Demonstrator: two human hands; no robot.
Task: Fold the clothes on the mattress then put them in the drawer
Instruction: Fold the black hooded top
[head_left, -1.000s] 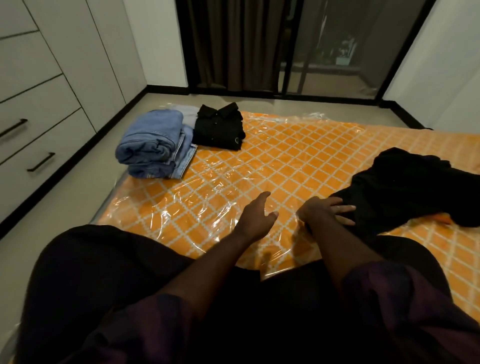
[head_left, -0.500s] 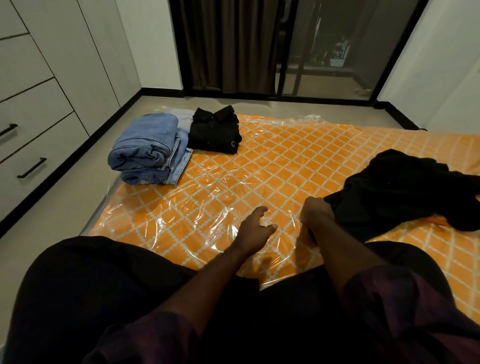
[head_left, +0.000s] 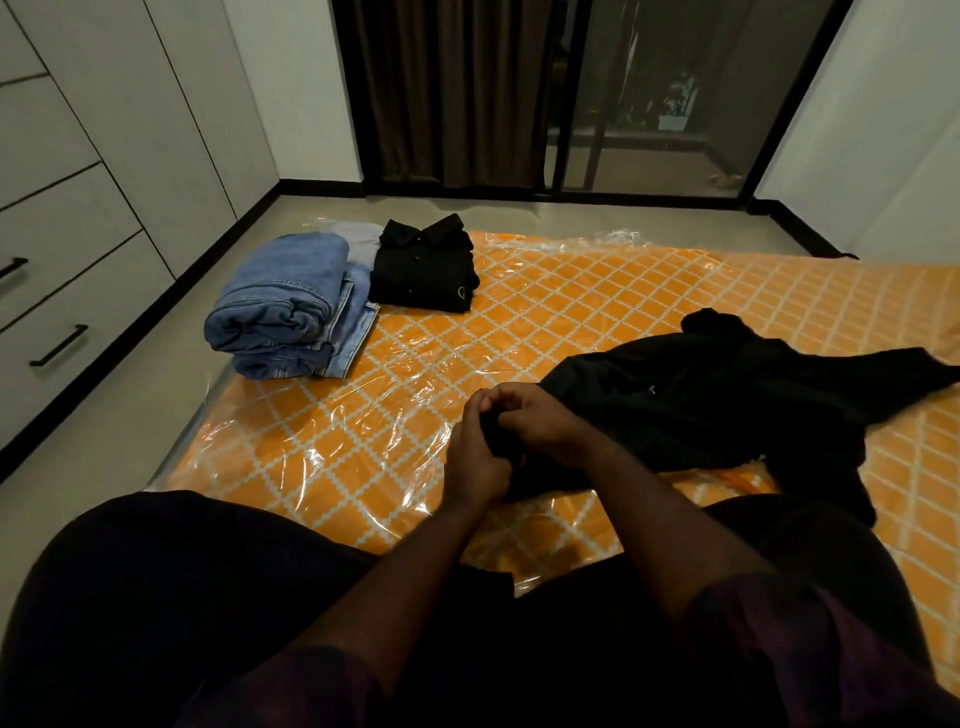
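Mattress (head_left: 597, 306) lies on grey floor (head_left: 156, 405) beside white drawers (head_left: 67, 249).

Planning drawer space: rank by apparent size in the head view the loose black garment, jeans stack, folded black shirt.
1. loose black garment
2. jeans stack
3. folded black shirt (farther off, so unsure)

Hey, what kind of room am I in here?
Most likely a bedroom: a plastic-wrapped orange mattress lies on the floor, white built-in drawers line the left side, and folded jeans sit on the mattress.
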